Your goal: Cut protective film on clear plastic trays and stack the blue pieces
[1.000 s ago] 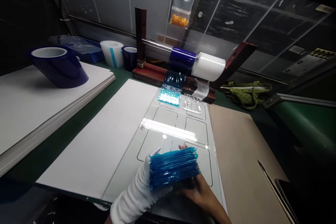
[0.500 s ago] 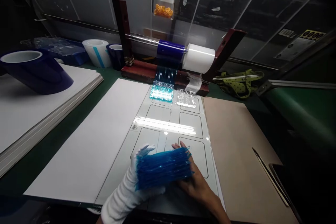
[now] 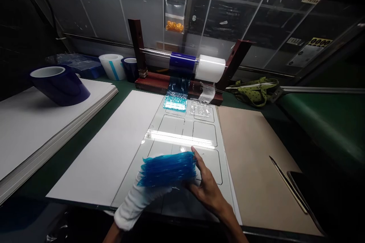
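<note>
A thick stack of glossy blue plastic film sheets point(image 3: 168, 169) is held above the worktop, its layered, uneven edge turned toward me. My left hand point(image 3: 145, 193), in a white glove, supports it from the left and below, with most of its fingers hidden behind the stack. My bare right hand point(image 3: 208, 186) grips the right end, fingers along the far side and thumb low at the near edge. Beneath both hands lies a clear-covered sheet printed with rounded rectangles point(image 3: 205, 134), crossed by a bright light reflection.
A wooden stand point(image 3: 154, 81) at the back carries a blue film roll point(image 3: 182, 60) and a white roll point(image 3: 211, 68). Left are a paper stack point(image 3: 57, 133) and a large blue roll point(image 3: 61, 89). Right lie brown board point(image 3: 245, 152), tweezers point(image 3: 288, 184) and a green pouch point(image 3: 256, 91).
Both hands and the blue film stack have shifted slightly left and up in the view. The right fingers sit closer along the stack's end. The camera view has also shifted.
</note>
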`<state>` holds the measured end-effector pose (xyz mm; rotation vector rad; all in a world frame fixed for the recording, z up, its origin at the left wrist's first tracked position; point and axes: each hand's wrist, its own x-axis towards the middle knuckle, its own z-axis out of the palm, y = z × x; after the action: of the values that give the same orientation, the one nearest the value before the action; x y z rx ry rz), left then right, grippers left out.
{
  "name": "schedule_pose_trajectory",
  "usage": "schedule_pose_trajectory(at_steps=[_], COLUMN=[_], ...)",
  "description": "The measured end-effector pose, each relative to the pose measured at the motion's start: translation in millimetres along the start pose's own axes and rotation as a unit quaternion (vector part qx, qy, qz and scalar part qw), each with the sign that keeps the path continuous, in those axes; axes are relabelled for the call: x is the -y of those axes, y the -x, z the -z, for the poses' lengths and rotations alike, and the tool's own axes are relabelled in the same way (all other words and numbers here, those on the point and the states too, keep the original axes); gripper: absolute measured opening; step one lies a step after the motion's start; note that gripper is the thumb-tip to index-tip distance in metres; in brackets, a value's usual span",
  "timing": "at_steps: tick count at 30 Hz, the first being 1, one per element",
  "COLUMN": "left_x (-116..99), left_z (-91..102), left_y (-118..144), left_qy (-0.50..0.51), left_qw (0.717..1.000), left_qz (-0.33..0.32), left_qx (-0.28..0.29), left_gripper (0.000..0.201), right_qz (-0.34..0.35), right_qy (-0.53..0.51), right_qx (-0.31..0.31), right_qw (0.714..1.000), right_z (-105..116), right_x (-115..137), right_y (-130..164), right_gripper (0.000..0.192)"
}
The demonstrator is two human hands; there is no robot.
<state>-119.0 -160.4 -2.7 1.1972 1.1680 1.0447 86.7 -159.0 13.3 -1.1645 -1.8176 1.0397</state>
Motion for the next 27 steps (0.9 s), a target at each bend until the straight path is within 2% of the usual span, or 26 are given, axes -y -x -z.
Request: schedule_pose_trajectory(at_steps=[2, 4, 6, 8, 11, 14, 17, 19, 23, 27], left_x=[-2, -4, -10, -21, -40, -52, -53, -50, -51, -58], left_z=[-7.1, -13.0, -15.7, -14.4, -7.1, 1.0, 4.1, 2.8, -2.9, -5.7], left_y=[2, 4, 7, 11, 15, 15, 11, 8, 3, 1], left_qy=[0.022, 0.047, 0.060, 0.064, 0.003, -0.122, -0.172, -0.179, -0.143, -0.109], left_qw=[1.000, 0.999, 0.998, 0.997, 0.999, 0.991, 0.983, 0.983, 0.989, 0.992], left_qz=[0.006, 0.016, 0.022, 0.013, -0.019, -0.041, -0.049, -0.037, 0.019, 0.036], left_qx=[0.006, 0.004, -0.014, -0.029, -0.028, -0.035, -0.030, -0.034, -0.045, -0.048], left_gripper=[0.079, 0.088, 0.097, 0.106, 0.093, 0.062, 0.043, 0.044, 0.060, 0.060], right_qz=[-0.005, -0.004, 0.033, 0.086, 0.118, 0.118, 0.120, 0.126, 0.127, 0.102], right_qy=[0.045, 0.103, 0.150, 0.180, 0.206, 0.212, 0.218, 0.218, 0.192, 0.183], right_qx=[-0.010, -0.089, -0.190, -0.238, -0.238, -0.278, -0.303, -0.303, -0.290, -0.278], right_qw=[0.999, 0.991, 0.970, 0.951, 0.942, 0.930, 0.920, 0.919, 0.929, 0.938], right_z=[4, 6, 6, 2, -11, -24, -29, -29, -26, -26], right_x=[5, 8, 12, 16, 19, 19, 18, 19, 21, 18], right_y=[7, 16, 23, 26, 25, 23, 28, 31, 33, 33], right_gripper=[0.095, 0.095, 0.082, 0.062, 0.040, 0.036, 0.036, 0.036, 0.040, 0.046])
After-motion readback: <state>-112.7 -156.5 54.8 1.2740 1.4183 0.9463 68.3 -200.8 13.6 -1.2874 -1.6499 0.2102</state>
